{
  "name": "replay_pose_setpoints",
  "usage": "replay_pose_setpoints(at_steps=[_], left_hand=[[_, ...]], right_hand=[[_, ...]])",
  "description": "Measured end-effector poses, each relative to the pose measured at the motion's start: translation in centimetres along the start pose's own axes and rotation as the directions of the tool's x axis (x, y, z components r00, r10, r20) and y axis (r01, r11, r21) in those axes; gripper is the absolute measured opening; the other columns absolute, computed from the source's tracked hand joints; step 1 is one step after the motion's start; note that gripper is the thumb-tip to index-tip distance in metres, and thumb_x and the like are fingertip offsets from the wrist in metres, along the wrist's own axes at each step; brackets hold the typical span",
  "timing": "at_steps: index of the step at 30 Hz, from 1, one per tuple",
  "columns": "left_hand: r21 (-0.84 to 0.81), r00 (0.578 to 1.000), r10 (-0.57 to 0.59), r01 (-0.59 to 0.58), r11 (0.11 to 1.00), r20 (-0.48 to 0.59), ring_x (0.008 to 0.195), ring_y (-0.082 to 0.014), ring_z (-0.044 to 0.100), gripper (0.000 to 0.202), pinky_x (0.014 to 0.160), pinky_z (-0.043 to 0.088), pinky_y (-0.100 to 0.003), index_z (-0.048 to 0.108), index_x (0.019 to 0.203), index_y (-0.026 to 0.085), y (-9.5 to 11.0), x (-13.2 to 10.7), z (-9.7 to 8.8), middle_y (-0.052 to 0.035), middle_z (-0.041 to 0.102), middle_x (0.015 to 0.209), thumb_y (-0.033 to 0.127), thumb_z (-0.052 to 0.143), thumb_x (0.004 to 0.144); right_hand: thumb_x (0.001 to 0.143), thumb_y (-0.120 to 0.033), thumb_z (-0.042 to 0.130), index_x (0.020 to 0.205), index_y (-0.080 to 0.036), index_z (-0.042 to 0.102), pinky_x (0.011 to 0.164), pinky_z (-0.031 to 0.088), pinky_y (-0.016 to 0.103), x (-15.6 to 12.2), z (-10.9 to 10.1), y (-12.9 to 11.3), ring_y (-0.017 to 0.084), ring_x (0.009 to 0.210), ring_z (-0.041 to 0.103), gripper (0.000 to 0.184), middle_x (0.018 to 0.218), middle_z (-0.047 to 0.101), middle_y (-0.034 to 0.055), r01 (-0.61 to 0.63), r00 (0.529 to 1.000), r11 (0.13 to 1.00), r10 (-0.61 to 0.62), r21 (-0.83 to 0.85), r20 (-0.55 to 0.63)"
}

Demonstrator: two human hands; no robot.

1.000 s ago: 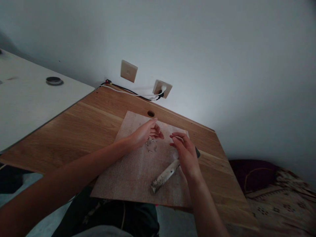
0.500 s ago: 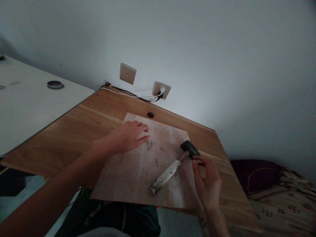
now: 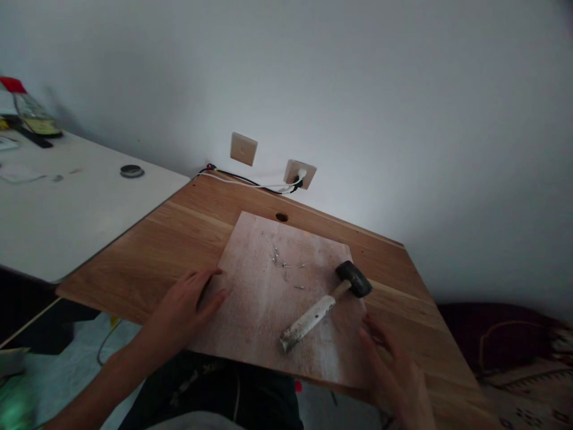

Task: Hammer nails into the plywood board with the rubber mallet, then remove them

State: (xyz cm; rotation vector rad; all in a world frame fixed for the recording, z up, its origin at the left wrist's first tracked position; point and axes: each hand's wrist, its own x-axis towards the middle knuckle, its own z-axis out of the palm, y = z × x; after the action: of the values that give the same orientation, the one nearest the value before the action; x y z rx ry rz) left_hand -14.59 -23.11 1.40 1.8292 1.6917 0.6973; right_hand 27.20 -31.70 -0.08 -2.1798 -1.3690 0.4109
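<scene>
A thin wooden board (image 3: 255,304) lies at an angle on the wooden table. At its left edge rests my left hand (image 3: 190,304), thumb and fingers apart, holding nothing. My right hand (image 3: 394,370) is by the board's right edge; its fingers look loosely spread, though slightly blurred. A mallet (image 3: 353,279) with a black head and a worn white handle lies across the right part of the board, in neither hand. Several small nails (image 3: 286,264) are scattered loose on the board's upper middle, one (image 3: 299,287) lying a little apart.
Left of the wooden table (image 3: 179,233) stands a white table (image 3: 89,209), bearing a round dark lid-like ring (image 3: 132,171) and a red-capped bottle (image 3: 40,119). Cables (image 3: 250,182) run along the wall to a socket (image 3: 299,174). Patterned fabric (image 3: 528,394) lies at lower right.
My left hand has drawn back from the nails to the board's left edge. The right hand has left the mallet head and moved down along the right edge. The view has shifted left.
</scene>
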Motion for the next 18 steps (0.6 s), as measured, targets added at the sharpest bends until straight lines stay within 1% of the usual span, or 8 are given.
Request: replay_pose_setpoints(at_steps=[2,4,7,9,11,14,16,18], left_hand=[[-0.073,0.998,-0.059,0.061,0.995,0.026,0.104,-0.0329,0.073,0.051,0.095,0.057,-0.048,0.067,0.116,0.021,0.0,0.4,-0.9,-0.0126,0.077,0.113,0.061,0.049,0.089],[-0.134,0.993,-0.108,0.114,0.984,0.049,0.1,-0.0318,0.074,0.053,0.089,0.059,-0.044,0.065,0.113,0.022,-0.5,0.9,-2.1,-0.0105,0.079,0.107,0.065,0.049,0.087],[-0.14,0.99,-0.139,0.14,0.98,0.018,0.102,-0.0314,0.074,0.052,0.087,0.058,-0.04,0.065,0.108,0.024,-2.1,1.8,-3.9,-0.0084,0.079,0.107,0.069,0.05,0.085],[-0.119,0.987,-0.159,0.156,0.981,-0.017,0.105,-0.031,0.073,0.053,0.089,0.058,-0.04,0.064,0.109,0.023,-3.4,2.4,-5.2,-0.0086,0.079,0.11,0.068,0.05,0.087],[-0.085,0.974,-0.218,0.213,0.973,-0.054,0.105,-0.0299,0.072,0.054,0.091,0.057,-0.04,0.063,0.114,0.021,-4.5,2.9,-6.6,-0.0087,0.078,0.112,0.066,0.05,0.087],[0.061,0.944,-0.307,0.315,0.947,-0.123,0.1,-0.0278,0.072,0.049,0.092,0.056,-0.04,0.064,0.113,0.022,-5.6,3.5,-8.8,-0.0049,0.078,0.11,0.063,0.048,0.09],[0.146,0.929,-0.329,0.353,0.924,-0.169,0.098,-0.026,0.071,0.046,0.093,0.054,-0.039,0.066,0.111,0.023,-6.1,3.7,-10.1,-0.0027,0.078,0.107,0.06,0.045,0.095],[0.18,0.915,-0.35,0.385,0.905,-0.2,0.098,-0.0254,0.071,0.046,0.092,0.054,-0.038,0.066,0.112,0.021,-6.6,3.8,-11.3,-0.0032,0.077,0.107,0.057,0.042,0.097]], right_hand=[[0.084,-0.073,0.061,0.122,-0.024,0.076,0.1,0.059,0.048,-0.4,0.1,-0.6,0.036,0.116,0.074,0.065,0.122,0.08,0.0112,-0.032,0.999,0.998,0.031,0.057,0.012],[0.085,-0.071,0.062,0.124,-0.023,0.077,0.104,0.058,0.048,-1.0,0.6,-1.1,0.036,0.118,0.073,0.063,0.123,0.079,0.0112,-0.035,0.999,0.992,0.033,0.121,0.022],[0.084,-0.069,0.066,0.123,-0.023,0.078,0.103,0.059,0.046,-1.8,1.8,-2.0,0.036,0.12,0.073,0.062,0.128,0.078,0.0118,-0.032,0.995,0.976,0.01,0.217,0.1],[0.084,-0.068,0.068,0.124,-0.023,0.078,0.103,0.059,0.044,-2.2,2.9,-3.1,0.035,0.122,0.072,0.061,0.131,0.076,0.0121,-0.019,0.989,0.958,-0.024,0.285,0.148],[0.088,-0.064,0.067,0.128,-0.022,0.075,0.105,0.059,0.043,-2.7,4.2,-4.5,0.034,0.125,0.07,0.059,0.135,0.074,0.0131,0.008,0.978,0.932,-0.082,0.361,0.189],[0.092,-0.057,0.069,0.132,-0.021,0.073,0.104,0.059,0.044,-3.3,6.3,-6.9,0.033,0.126,0.07,0.054,0.138,0.072,0.0152,0.055,0.939,0.886,-0.203,0.46,0.277],[0.092,-0.055,0.069,0.132,-0.022,0.072,0.103,0.06,0.046,-3.7,7.7,-8.4,0.033,0.122,0.072,0.052,0.137,0.072,0.0154,0.108,0.933,0.865,-0.259,0.491,0.251],[0.093,-0.054,0.068,0.131,-0.023,0.072,0.103,0.06,0.047,-4.0,8.9,-9.7,0.032,0.12,0.073,0.049,0.136,0.073,0.0149,0.147,0.929,0.857,-0.291,0.494,0.228]])
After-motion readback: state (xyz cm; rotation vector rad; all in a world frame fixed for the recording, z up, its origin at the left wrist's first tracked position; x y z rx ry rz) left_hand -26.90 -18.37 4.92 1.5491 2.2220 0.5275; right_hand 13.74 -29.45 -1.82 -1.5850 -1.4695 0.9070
